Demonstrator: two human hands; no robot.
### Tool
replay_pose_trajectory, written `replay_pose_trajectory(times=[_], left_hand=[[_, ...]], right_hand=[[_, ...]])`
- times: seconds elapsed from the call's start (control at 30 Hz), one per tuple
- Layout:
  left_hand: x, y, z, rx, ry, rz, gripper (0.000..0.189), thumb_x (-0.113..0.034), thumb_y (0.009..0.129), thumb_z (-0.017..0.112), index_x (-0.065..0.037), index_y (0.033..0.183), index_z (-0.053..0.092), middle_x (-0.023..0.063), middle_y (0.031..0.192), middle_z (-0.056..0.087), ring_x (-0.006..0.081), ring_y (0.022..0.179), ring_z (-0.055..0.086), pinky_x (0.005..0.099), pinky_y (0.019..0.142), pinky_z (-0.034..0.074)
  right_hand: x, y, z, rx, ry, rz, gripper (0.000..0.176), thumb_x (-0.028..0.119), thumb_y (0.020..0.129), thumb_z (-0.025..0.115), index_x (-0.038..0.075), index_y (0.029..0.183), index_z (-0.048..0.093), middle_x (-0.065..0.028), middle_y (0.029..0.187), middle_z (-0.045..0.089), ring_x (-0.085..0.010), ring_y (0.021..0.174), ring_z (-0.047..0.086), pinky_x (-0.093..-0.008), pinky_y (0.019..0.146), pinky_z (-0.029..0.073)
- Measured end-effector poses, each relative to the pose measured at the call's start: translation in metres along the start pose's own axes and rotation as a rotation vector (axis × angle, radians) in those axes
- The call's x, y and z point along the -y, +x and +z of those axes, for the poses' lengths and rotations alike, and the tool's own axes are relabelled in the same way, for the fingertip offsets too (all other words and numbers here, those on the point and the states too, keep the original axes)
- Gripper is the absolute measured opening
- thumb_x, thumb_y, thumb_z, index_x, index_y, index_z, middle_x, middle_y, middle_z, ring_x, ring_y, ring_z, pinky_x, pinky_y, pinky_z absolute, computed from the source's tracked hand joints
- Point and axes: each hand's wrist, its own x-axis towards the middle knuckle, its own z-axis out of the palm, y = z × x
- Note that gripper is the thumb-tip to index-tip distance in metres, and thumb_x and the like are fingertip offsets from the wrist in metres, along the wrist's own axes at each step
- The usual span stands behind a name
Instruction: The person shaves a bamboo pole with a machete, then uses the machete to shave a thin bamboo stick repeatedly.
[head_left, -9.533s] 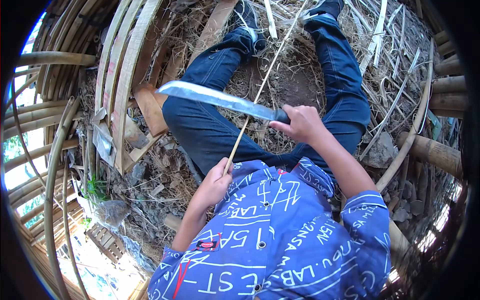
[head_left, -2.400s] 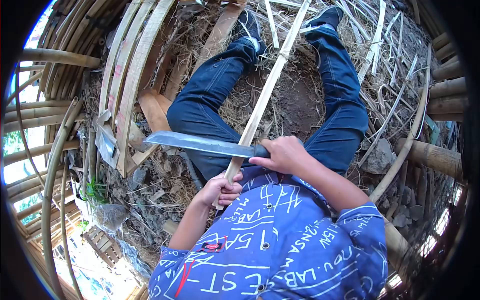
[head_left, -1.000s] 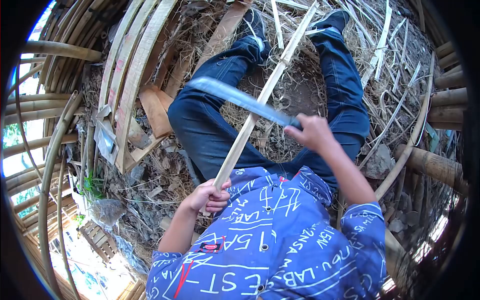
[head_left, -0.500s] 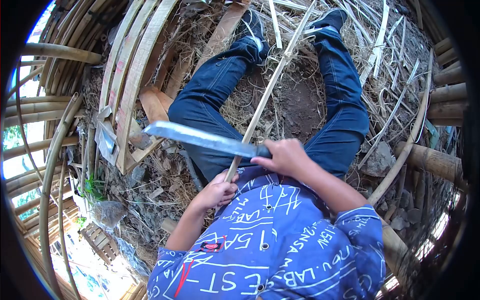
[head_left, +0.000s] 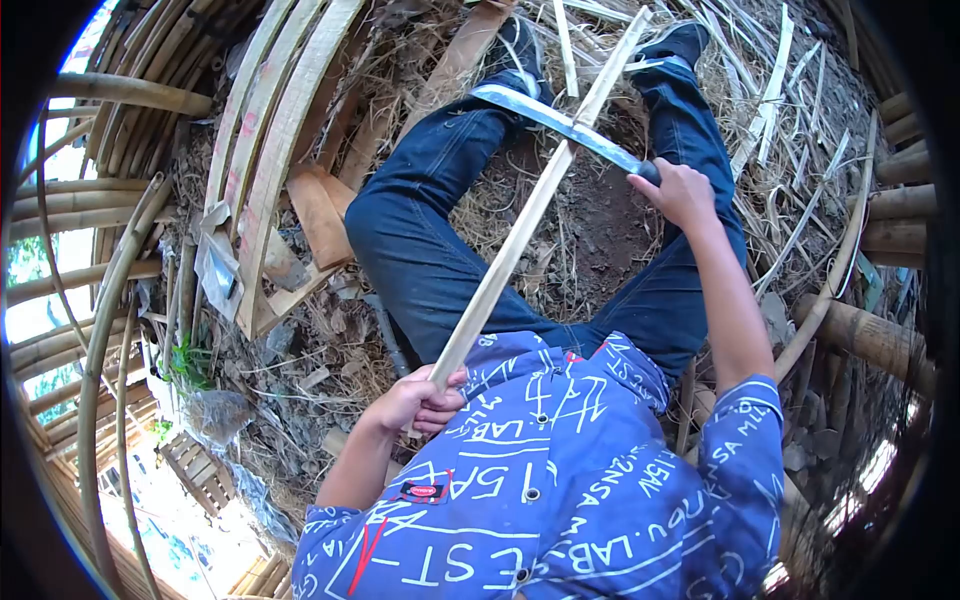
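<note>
My left hand (head_left: 418, 400) is closed round the near end of a long bamboo strip (head_left: 510, 252), close to my shirt. The strip slants away from me between my legs, its far end near my right shoe. In my right hand (head_left: 683, 192) is the dark handle of a machete (head_left: 607, 150), with the fingers wrapped round it. The long blade points left and lies across the strip towards its far end, touching it as far as I can see.
Curved bamboo slats (head_left: 285, 150) lean at the left, with wood offcuts (head_left: 322, 215) beside them. Shavings and split strips (head_left: 770, 100) litter the ground at the upper right. Bamboo poles (head_left: 870, 335) stand along both sides. My legs (head_left: 430, 240) are spread around a patch of bare soil (head_left: 600, 235).
The machete has travelled along the strip, away from my body to its far part, as my right arm stretched out. My left hand, still holding the strip, has shifted slightly left and down.
</note>
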Motion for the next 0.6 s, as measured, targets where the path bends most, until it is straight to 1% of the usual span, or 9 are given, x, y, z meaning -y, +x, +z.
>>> replay_pose_trajectory(times=[0.1, 0.2, 0.23, 0.27, 0.3, 0.37, 0.4, 0.5, 0.6], left_hand=[[-0.006, 0.001, -0.005, 0.030, 0.008, 0.039, 0.024, 0.000, 0.077, 0.045, -0.014, 0.092, 0.035, -0.0064, 0.061, 0.030, 0.0017, 0.041, 0.026, 0.0197, 0.034, 0.020], [-0.002, 0.003, -0.004, -0.031, 0.098, 0.046, 0.015, -0.005, 0.086, 0.047, -0.014, 0.091, 0.036, -0.0064, 0.058, 0.030, 0.0027, 0.040, 0.026, 0.0199, 0.034, 0.021], [-0.001, 0.005, -0.003, -0.037, 0.112, 0.057, 0.012, -0.008, 0.090, 0.047, -0.014, 0.090, 0.036, -0.0064, 0.057, 0.030, 0.0029, 0.040, 0.026, 0.0200, 0.033, 0.022], [0.000, 0.006, -0.002, -0.064, 0.130, 0.072, 0.013, -0.016, 0.097, 0.047, -0.014, 0.090, 0.037, -0.0064, 0.056, 0.030, 0.0033, 0.040, 0.026, 0.0199, 0.033, 0.023], [-0.001, 0.004, -0.002, -0.060, 0.134, 0.067, 0.013, -0.016, 0.097, 0.047, -0.014, 0.090, 0.037, -0.0064, 0.056, 0.030, 0.0033, 0.040, 0.026, 0.0199, 0.033, 0.023], [0.000, -0.006, -0.004, 0.039, 0.113, 0.084, 0.014, -0.019, 0.099, 0.048, -0.014, 0.091, 0.037, -0.0063, 0.057, 0.030, 0.0031, 0.040, 0.026, 0.0194, 0.034, 0.023], [0.001, -0.008, -0.005, 0.065, 0.091, 0.087, 0.014, -0.019, 0.099, 0.048, -0.014, 0.091, 0.037, -0.0064, 0.057, 0.030, 0.0029, 0.041, 0.027, 0.0189, 0.034, 0.023], [0.006, -0.015, -0.007, 0.034, 0.126, 0.083, 0.015, -0.020, 0.099, 0.049, -0.014, 0.091, 0.037, -0.0066, 0.057, 0.030, 0.0027, 0.041, 0.027, 0.0188, 0.034, 0.022], [0.005, -0.009, -0.007, 0.045, 0.099, 0.096, 0.015, -0.021, 0.099, 0.049, -0.014, 0.092, 0.038, -0.0067, 0.058, 0.030, 0.0027, 0.041, 0.027, 0.0191, 0.035, 0.023]], right_hand=[[0.009, -0.004, 0.006, -0.060, 0.035, -0.024, 0.061, 0.065, 0.085, 0.054, 0.005, 0.084, 0.062, -0.0193, 0.071, 0.067, -0.0380, 0.068, 0.067, -0.0486, 0.061, 0.052], [0.017, -0.020, 0.016, -0.067, 0.028, -0.025, 0.060, 0.064, 0.085, 0.056, 0.005, 0.082, 0.060, -0.0175, 0.069, 0.066, -0.0364, 0.065, 0.067, -0.0469, 0.058, 0.052], [0.020, -0.025, 0.014, -0.120, 0.033, -0.096, 0.059, 0.065, 0.084, 0.056, 0.006, 0.080, 0.060, -0.0167, 0.068, 0.066, -0.0354, 0.064, 0.067, -0.0461, 0.057, 0.052], [0.020, -0.029, 0.013, -0.175, 0.034, -0.166, 0.059, 0.066, 0.084, 0.056, 0.007, 0.079, 0.059, -0.0158, 0.067, 0.066, -0.0345, 0.063, 0.067, -0.0453, 0.056, 0.052], [0.015, -0.026, 0.015, -0.174, 0.032, -0.159, 0.059, 0.066, 0.084, 0.056, 0.007, 0.079, 0.059, -0.0158, 0.067, 0.066, -0.0345, 0.063, 0.067, -0.0453, 0.056, 0.052], [0.001, -0.013, 0.021, -0.232, 0.004, -0.097, 0.059, 0.067, 0.083, 0.055, 0.008, 0.077, 0.058, -0.0149, 0.067, 0.067, -0.0333, 0.062, 0.068, -0.0444, 0.056, 0.053], [-0.003, -0.005, 0.014, -0.163, -0.058, 0.048, 0.061, 0.069, 0.083, 0.053, 0.008, 0.081, 0.060, -0.0156, 0.070, 0.067, -0.0339, 0.066, 0.069, -0.0452, 0.059, 0.053], [-0.042, 0.019, 0.015, -0.123, 0.082, 0.285, 0.068, 0.069, 0.086, 0.050, 0.003, 0.083, 0.066, -0.0227, 0.079, 0.068, -0.0408, 0.079, 0.068, -0.0500, 0.070, 0.053], [-0.054, 0.012, 0.011, -0.120, 0.144, 0.320, 0.067, 0.067, 0.087, 0.050, 0.002, 0.082, 0.066, -0.0248, 0.080, 0.068, -0.0430, 0.082, 0.067, -0.0513, 0.074, 0.052]])
